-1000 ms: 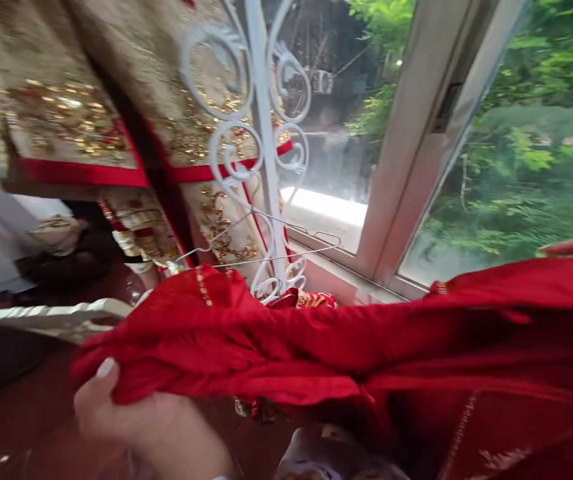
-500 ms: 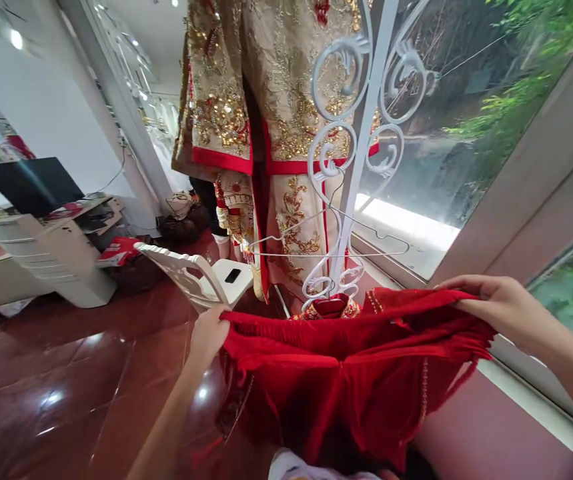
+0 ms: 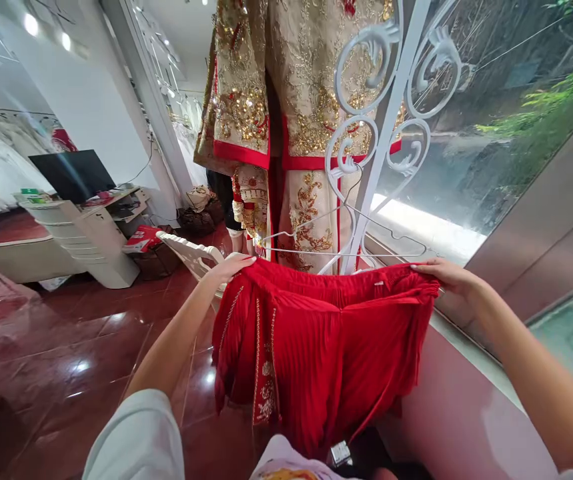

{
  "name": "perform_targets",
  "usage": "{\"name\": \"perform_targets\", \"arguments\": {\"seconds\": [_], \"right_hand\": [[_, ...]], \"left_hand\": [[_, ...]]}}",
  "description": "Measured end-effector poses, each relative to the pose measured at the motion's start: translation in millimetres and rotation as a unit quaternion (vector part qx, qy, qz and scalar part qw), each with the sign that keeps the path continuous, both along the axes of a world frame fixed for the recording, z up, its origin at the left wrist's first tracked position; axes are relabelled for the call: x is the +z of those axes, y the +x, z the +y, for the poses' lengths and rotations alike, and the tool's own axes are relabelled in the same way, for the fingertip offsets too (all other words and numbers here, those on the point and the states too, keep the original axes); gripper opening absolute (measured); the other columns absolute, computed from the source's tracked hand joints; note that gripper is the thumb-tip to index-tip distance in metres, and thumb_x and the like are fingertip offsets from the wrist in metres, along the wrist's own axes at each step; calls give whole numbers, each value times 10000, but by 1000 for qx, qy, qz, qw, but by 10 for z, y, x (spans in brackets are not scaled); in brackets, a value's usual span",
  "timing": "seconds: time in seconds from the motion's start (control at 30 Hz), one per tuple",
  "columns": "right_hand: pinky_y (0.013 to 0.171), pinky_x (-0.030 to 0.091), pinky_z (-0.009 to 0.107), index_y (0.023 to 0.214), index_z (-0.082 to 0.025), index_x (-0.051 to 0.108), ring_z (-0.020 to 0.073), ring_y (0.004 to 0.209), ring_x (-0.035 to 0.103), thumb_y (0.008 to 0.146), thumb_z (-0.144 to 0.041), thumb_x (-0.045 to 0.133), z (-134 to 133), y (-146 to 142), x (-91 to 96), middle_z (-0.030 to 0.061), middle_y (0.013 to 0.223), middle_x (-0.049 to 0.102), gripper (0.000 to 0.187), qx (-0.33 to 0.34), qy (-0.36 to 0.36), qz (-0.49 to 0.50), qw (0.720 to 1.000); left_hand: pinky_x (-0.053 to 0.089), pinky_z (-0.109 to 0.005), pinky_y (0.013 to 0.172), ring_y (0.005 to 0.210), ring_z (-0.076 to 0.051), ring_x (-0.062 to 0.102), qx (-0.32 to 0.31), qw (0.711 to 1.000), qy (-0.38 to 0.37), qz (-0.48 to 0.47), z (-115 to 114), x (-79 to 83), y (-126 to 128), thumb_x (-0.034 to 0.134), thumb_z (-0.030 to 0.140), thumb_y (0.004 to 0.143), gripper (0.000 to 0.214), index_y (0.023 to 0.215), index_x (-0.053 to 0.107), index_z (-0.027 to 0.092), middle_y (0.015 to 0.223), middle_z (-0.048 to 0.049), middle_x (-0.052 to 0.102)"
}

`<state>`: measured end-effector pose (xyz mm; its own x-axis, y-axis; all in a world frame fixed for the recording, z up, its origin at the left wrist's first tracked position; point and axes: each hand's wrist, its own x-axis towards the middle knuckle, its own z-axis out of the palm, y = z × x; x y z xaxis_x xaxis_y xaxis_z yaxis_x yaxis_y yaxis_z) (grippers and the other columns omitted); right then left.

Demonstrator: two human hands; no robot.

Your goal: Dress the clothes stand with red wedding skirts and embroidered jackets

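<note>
A red pleated skirt (image 3: 311, 347) with beaded trim hangs from my two hands, its waistband held out wide in front of me. My left hand (image 3: 231, 267) is closed on the left end of the waistband. At the right end, my right hand (image 3: 449, 275) grips the waistband between thumb and fingers. A small white tag shows inside the waist on the right. Just beyond the skirt, a bare wire hanger (image 3: 306, 252) hangs on the white scrolled metal rack (image 3: 386, 127). Behind it is a cream and gold embroidered garment (image 3: 306, 107) with red edging.
A white chair (image 3: 186, 257) stands left of the skirt, partly covered by it. Further left is a white desk (image 3: 86, 233) with a dark monitor (image 3: 72, 175). A large window (image 3: 466, 147) and its sill run along the right. The floor (image 3: 91, 340) is shiny red tile.
Both hands have lifted the skirt and pushed it forward, so its pleats and beaded strip now hang open to view. It now covers the chair seat and the red garment below the hanger.
</note>
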<state>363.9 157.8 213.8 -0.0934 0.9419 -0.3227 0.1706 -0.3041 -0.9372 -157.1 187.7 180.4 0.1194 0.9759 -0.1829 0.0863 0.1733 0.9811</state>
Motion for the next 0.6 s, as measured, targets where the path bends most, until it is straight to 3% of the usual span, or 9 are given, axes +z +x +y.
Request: {"name": "perform_targets", "arguments": {"seconds": [0.1,0.2,0.4,0.6], "right_hand": [[431,426,176,659,-58,642,124,423,587,669,-160,673,180,-66,-63,73,540,654,107,-47,30,-3,998],[444,382,150,650,-38,604,88,413,569,751,-167,591,264,-23,0,59,512,632,164,-51,59,9,997],[498,360,143,757,-23,569,49,445,562,764,-189,584,383,155,200,9,517,614,167,-65,95,8,993],[582,386,172,783,-4,562,47,509,579,829,-210,507,390,201,255,11,555,602,219,-55,106,-14,993]], "left_hand": [[487,-285,641,613,-164,596,72,997,32,1,180,72,54,791,367,565,317,716,662,119,634,-40,663],[486,-276,635,602,-147,590,113,993,43,-2,227,213,89,769,340,620,281,747,651,119,616,-20,644],[511,-289,623,531,-112,555,137,989,40,-33,208,566,315,676,170,726,103,752,616,92,591,-15,610],[480,-222,565,488,-91,522,157,986,42,-37,169,652,555,571,120,806,112,695,576,105,526,5,558]]}}
